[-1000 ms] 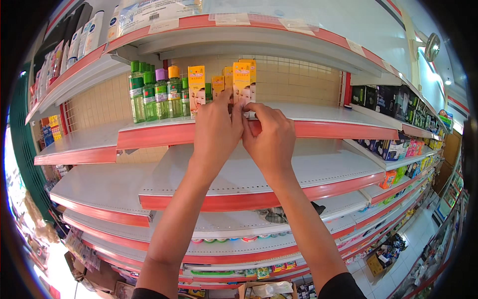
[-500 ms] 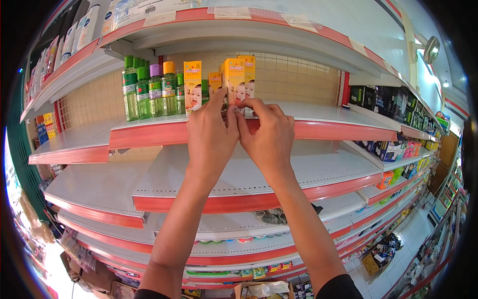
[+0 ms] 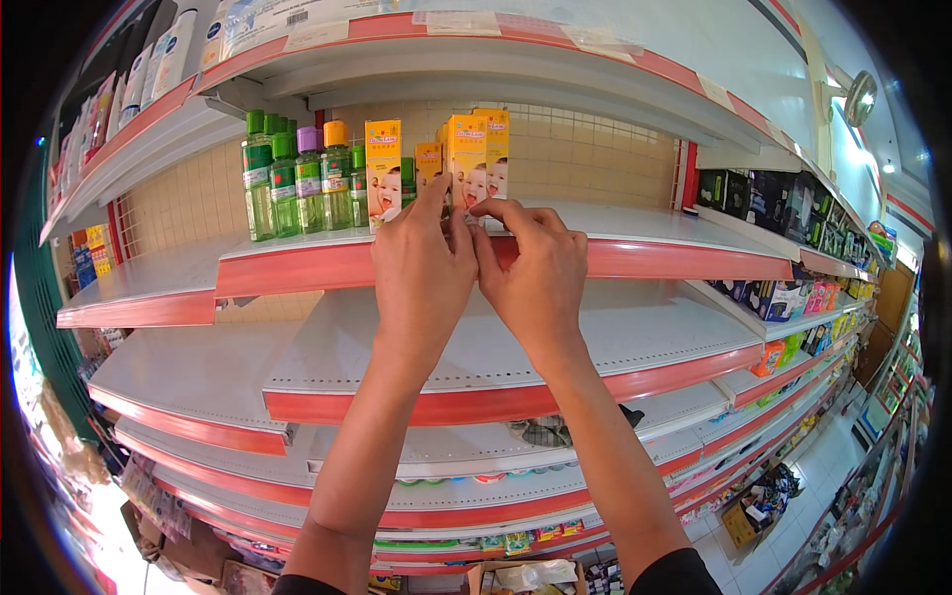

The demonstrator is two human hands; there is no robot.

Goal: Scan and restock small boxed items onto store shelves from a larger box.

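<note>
A yellow carton [image 3: 466,144] with a baby picture stands upright at the front of the shelf [image 3: 635,230]. My left hand [image 3: 421,260] is at its lower left, index finger raised along that side. My right hand [image 3: 537,266] has thumb and bent fingers drawn together at the lower right corner of the carton. The two thumbs meet near its base, which my fingers hide. Close behind stands another yellow carton [image 3: 498,134]. Further left are one more upright yellow carton [image 3: 384,169] and a smaller yellow carton [image 3: 428,159] set deeper.
Green-capped bottles [image 3: 284,183], a purple-capped bottle [image 3: 308,183] and an orange-capped bottle [image 3: 336,178] stand left of the cartons. An upper shelf [image 3: 436,74] overhangs them. Lower shelves [image 3: 496,342] step down below my arms. Dark boxes [image 3: 754,203] fill a shelf at the right.
Almost nothing differs. Both hands stay at the front yellow carton, with only a very slight shift of the view.
</note>
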